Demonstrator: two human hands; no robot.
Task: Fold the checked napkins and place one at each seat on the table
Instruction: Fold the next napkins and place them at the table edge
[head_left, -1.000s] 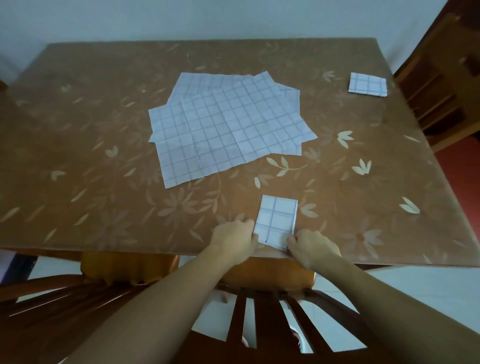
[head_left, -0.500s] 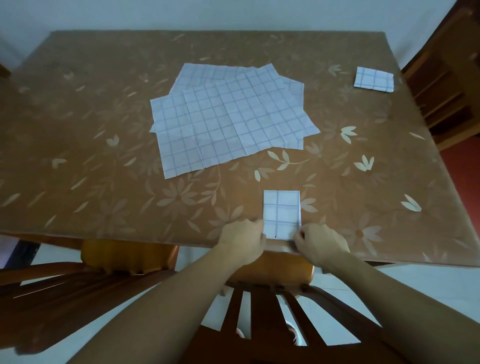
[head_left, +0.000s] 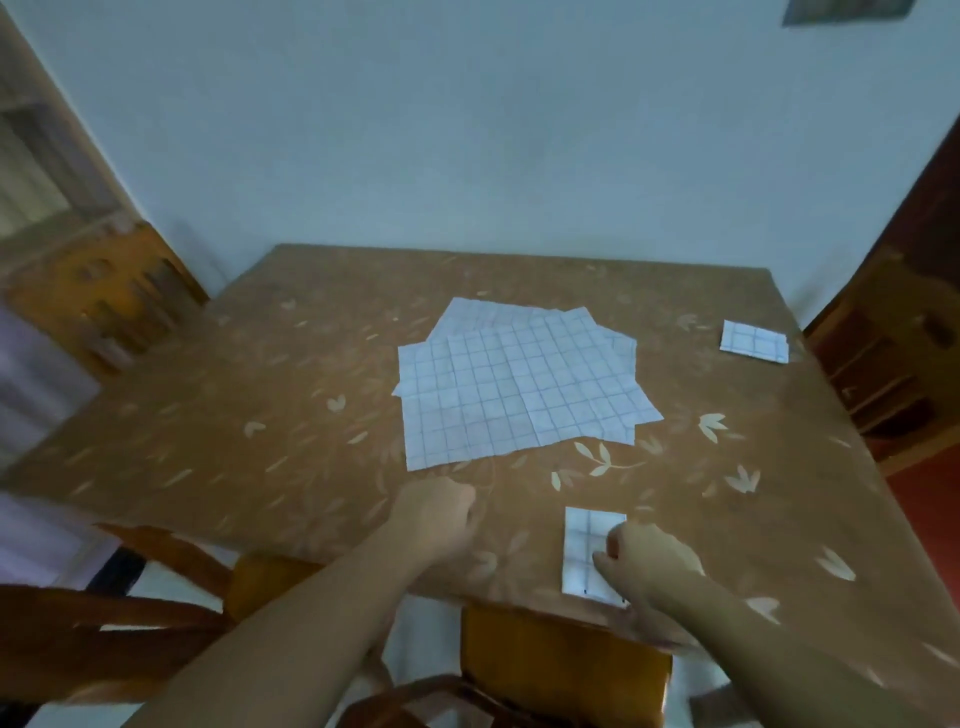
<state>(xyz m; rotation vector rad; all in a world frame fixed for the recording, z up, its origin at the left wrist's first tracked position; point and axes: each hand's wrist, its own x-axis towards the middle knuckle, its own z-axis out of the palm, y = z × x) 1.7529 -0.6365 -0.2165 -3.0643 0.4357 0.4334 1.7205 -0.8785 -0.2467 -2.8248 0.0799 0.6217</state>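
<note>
A small folded checked napkin (head_left: 587, 543) lies flat near the table's front edge. My right hand (head_left: 647, 569) sits over its right side with curled fingers and hides its lower right corner; whether it pinches the paper is unclear. My left hand (head_left: 436, 514) hovers to the left of that napkin, fingers curled, holding nothing, just below the pile of unfolded checked napkins (head_left: 519, 389) in the middle of the table. A second folded napkin (head_left: 754, 340) lies at the far right edge.
The brown floral-covered table (head_left: 260, 415) stands against a pale wall. Wooden chairs stand at the left (head_left: 98, 306), at the right (head_left: 883, 374) and right below me (head_left: 561, 670), its seat tucked under the front edge.
My view has tilted up, so the wall shows. My left hand has let go of the folded napkin and moved left and forward toward the pile. My right hand stays at the napkin.
</note>
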